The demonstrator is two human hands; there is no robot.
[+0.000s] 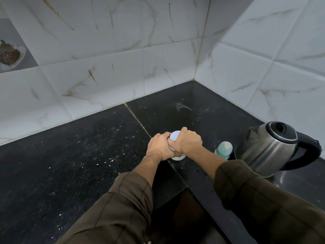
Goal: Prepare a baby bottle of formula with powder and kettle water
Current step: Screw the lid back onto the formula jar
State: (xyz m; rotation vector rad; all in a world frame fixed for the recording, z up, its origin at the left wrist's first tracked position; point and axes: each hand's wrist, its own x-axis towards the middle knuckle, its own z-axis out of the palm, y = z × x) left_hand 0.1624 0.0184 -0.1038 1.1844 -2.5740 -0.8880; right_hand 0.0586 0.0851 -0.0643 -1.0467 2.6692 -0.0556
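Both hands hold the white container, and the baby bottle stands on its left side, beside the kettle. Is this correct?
Not quite: in the head view the baby bottle stands to the right of the white container, beside the kettle. The left hand and right hand do hold it.

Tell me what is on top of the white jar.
A pale round lid sits on the jar. The right hand grips its edge; the left hand holds the jar's body. The hands cover most of the jar; its contents are hidden.
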